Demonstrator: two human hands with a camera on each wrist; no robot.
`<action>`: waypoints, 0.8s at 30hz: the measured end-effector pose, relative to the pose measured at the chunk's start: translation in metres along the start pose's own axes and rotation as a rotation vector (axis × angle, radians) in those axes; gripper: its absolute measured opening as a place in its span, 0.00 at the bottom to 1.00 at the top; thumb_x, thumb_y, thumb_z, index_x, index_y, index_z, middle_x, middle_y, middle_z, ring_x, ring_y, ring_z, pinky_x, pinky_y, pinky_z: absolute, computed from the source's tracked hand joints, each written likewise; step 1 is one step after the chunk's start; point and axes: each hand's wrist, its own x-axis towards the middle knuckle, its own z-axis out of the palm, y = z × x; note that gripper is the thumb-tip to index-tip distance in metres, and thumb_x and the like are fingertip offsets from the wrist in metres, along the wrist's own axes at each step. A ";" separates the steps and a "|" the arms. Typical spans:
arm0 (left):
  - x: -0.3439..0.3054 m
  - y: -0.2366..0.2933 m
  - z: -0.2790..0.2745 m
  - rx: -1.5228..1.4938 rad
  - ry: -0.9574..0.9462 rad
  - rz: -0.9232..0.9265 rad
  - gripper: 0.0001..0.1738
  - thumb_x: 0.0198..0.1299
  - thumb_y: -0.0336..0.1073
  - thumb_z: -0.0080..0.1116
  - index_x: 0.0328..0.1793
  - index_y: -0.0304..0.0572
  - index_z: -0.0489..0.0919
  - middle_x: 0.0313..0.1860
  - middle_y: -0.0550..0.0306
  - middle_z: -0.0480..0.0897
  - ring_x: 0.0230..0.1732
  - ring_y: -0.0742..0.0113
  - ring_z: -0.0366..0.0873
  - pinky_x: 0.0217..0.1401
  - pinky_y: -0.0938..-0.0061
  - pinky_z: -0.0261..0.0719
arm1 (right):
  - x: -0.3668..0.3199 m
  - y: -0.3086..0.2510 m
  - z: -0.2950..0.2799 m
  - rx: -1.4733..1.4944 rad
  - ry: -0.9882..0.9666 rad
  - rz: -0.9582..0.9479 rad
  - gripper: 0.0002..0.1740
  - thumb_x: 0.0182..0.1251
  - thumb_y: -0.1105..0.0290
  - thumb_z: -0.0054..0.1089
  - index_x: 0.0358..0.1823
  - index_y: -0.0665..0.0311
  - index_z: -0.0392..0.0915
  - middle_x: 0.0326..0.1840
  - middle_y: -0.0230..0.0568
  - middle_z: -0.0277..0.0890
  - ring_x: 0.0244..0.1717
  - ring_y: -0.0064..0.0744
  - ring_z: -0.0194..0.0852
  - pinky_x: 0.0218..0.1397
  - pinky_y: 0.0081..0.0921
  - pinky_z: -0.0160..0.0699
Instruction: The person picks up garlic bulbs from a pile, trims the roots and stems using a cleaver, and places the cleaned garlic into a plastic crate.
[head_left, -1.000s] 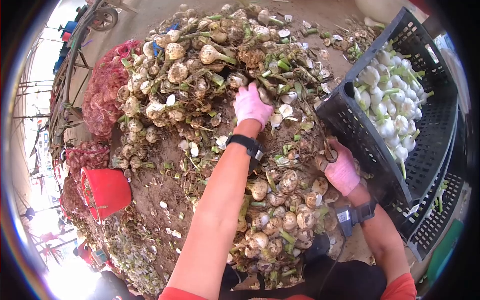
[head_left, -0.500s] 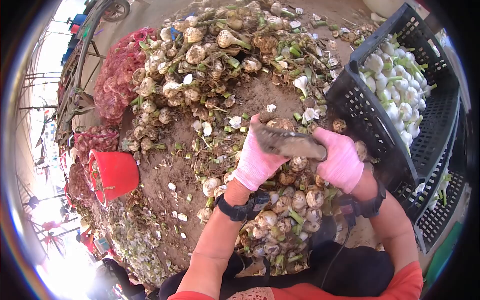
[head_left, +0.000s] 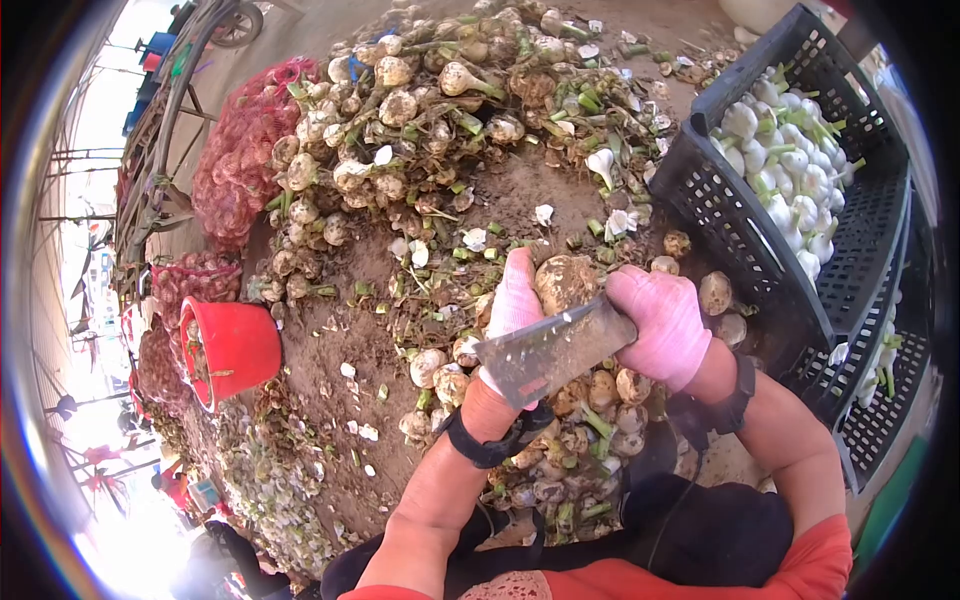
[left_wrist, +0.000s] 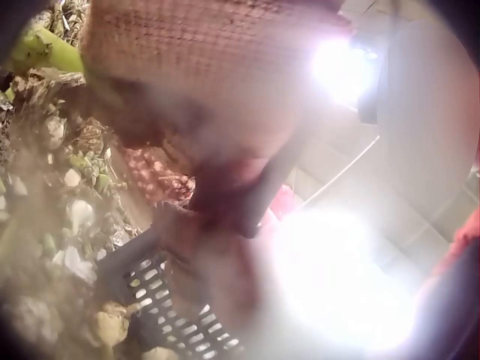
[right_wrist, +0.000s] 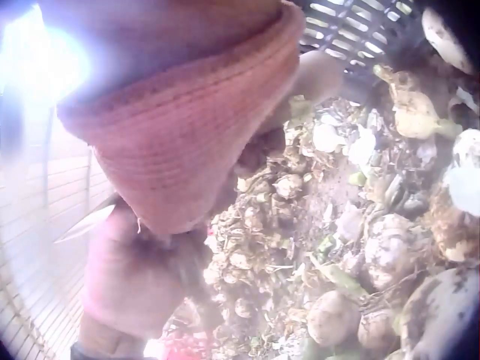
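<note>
In the head view my left hand, in a pink glove, holds a soil-covered garlic bulb, with the thumb up along its left side. My right hand, also gloved in pink, grips a knife with a broad, cleaver-like blade. That blade slants down to the left from the right fist, across the near side of the bulb, and hides part of the left palm and fingers. Both hands are close together over a heap of untrimmed garlic. In the right wrist view the right glove covers most of the knife.
A large heap of dirty garlic lies ahead. On the right, a black perforated crate holds trimmed white garlic. Left are red net sacks and a red bucket. Cut stems and skins litter the ground.
My left hand has come back from the large heap with a garlic bulb and met the right hand. The knife has swung up from beside the crate to in front of the bulb, its blade now tilted down-left.
</note>
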 end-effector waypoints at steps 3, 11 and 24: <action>-0.009 -0.010 -0.002 0.014 0.057 0.044 0.34 0.65 0.63 0.40 0.56 0.36 0.71 0.50 0.45 0.79 0.47 0.57 0.80 0.56 0.66 0.79 | 0.001 0.012 0.009 0.035 0.009 0.001 0.16 0.41 0.68 0.64 0.36 0.58 0.74 0.32 0.44 0.75 0.34 0.51 0.76 0.38 0.43 0.75; -0.007 -0.024 0.017 1.415 0.337 0.733 0.45 0.39 0.27 0.72 0.65 0.37 0.60 0.49 0.52 0.73 0.53 0.66 0.73 0.57 0.72 0.75 | 0.001 0.059 0.021 0.077 0.022 0.438 0.19 0.51 0.73 0.56 0.48 0.62 0.73 0.38 0.56 0.78 0.42 0.55 0.78 0.46 0.38 0.77; -0.004 0.009 -0.023 0.227 0.328 0.676 0.18 0.61 0.34 0.54 0.57 0.39 0.71 0.49 0.51 0.79 0.53 0.60 0.76 0.61 0.57 0.73 | 0.008 0.021 0.008 0.262 0.059 0.231 0.15 0.41 0.76 0.57 0.35 0.64 0.72 0.26 0.54 0.73 0.34 0.61 0.74 0.37 0.43 0.74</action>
